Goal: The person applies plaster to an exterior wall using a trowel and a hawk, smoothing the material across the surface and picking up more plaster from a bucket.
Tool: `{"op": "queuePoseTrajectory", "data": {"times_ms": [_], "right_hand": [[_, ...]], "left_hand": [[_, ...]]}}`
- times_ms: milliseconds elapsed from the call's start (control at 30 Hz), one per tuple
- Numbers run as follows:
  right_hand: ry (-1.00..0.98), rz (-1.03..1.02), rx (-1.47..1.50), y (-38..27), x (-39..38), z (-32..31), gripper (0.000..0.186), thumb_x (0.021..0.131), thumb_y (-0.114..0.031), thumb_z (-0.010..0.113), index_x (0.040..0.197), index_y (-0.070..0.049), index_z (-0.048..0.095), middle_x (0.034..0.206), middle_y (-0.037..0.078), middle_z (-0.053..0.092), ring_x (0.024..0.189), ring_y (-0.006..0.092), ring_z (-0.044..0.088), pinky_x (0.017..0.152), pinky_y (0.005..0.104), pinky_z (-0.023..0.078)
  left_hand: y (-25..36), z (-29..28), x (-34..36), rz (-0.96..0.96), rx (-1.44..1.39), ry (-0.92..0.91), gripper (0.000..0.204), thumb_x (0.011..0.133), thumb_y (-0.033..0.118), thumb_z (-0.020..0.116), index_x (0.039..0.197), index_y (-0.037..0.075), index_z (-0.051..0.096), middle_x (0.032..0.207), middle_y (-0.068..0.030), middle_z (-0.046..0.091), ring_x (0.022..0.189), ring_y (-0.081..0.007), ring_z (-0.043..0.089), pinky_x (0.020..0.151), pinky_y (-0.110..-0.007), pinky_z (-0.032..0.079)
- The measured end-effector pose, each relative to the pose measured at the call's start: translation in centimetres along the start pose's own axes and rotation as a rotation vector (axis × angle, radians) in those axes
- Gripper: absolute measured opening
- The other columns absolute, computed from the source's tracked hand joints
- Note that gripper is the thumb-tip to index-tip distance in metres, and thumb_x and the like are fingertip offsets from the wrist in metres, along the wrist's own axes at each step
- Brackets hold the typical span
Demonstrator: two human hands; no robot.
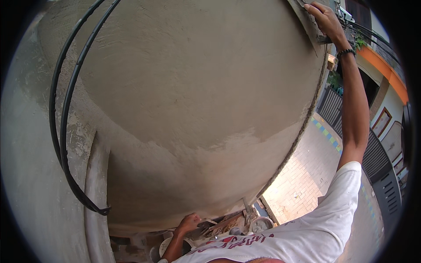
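Note:
My right hand (pixel 325 21) is raised high at the upper right, its fingers closed on a plastering trowel. The trowel's long grey blade (pixel 305 22) lies along the upper right part of the plastered wall (pixel 197 83), close to the wall's rough edge. My left hand (pixel 188 222) is low, near the foot of the wall, with its fingers curled. Whatever it may hold is too small and shaded to make out. Darker, wet-looking plaster covers the upper wall; a paler, patchy band lies below it.
Two black cables (pixel 66 96) loop down at the left, beside a rounded post (pixel 97 193). Below stand a bucket (pixel 164 246), a round container (pixel 262 224) and scattered boards. To the right, past the wall edge, lie a paved lane (pixel 291 179) and a dark metal gate (pixel 377 153).

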State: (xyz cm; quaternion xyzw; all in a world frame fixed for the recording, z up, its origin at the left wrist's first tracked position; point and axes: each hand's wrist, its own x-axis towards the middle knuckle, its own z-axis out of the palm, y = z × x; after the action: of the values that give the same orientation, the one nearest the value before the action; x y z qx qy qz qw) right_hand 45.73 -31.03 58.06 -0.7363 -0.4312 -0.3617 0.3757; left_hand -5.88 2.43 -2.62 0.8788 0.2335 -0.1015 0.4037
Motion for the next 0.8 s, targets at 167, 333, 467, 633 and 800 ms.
{"op": "queuePoseTrajectory", "data": {"times_ms": [167,333,467,633,800], "right_hand": [[-0.151,-0.136,-0.043,-4.5,-15.3,11.8,0.038,0.087,-0.034,0.065,0.078,0.002,0.056,0.057,0.02,0.044,0.05,0.0358,0.045,0.051,0.0384,0.041],[-0.351,-0.09,-0.098,-4.6,-32.9,21.9,0.036,0.087,-0.037,0.065,0.072,-0.007,0.051,0.054,0.011,0.055,0.045,0.0314,0.056,0.045,0.042,0.046],[-0.5,-0.002,-0.014,-4.8,-42.5,27.8,0.038,0.087,-0.041,0.063,0.073,-0.007,0.053,0.057,0.011,0.059,0.049,0.0336,0.059,0.046,0.0447,0.047],[-0.405,0.193,0.23,-4.8,-46.5,27.9,0.039,0.086,-0.042,0.064,0.084,-0.003,0.062,0.068,0.016,0.065,0.059,0.0362,0.063,0.054,0.0431,0.05],[0.281,0.63,0.451,-1.4,-31.7,17.0,0.043,0.087,-0.04,0.064,0.09,0.003,0.063,0.062,0.005,0.056,0.056,0.0137,0.053,0.053,0.0311,0.044]], "left_hand": [[0.5,-0.2,-0.7,-0.069,0.01,0.005,0.025,0.087,0.024,0.064,0.1,0.003,0.064,0.091,-0.0187,0.068,0.087,-0.0327,0.066,0.078,-0.04,0.049],[0.5,-0.9,0.8,-0.007,0.152,-0.095,0.026,0.088,0.026,0.062,0.101,0.003,0.064,0.09,-0.0189,0.068,0.087,-0.0332,0.066,0.079,-0.04,0.05],[1.6,-1.0,2.0,0.054,0.196,-0.063,0.029,0.089,0.028,0.06,0.102,0.003,0.063,0.092,-0.0195,0.068,0.088,-0.0331,0.066,0.079,-0.039,0.049],[3.1,-1.1,1.3,0.037,0.114,-0.044,0.029,0.089,0.029,0.06,0.102,0.003,0.063,0.093,-0.0185,0.068,0.088,-0.0324,0.066,0.078,-0.039,0.049],[1.0,-0.7,-0.7,-0.04,0.162,-0.135,0.031,0.089,0.03,0.06,0.103,0.002,0.063,0.093,-0.0178,0.068,0.089,-0.0302,0.065,0.079,-0.039,0.049]]}}
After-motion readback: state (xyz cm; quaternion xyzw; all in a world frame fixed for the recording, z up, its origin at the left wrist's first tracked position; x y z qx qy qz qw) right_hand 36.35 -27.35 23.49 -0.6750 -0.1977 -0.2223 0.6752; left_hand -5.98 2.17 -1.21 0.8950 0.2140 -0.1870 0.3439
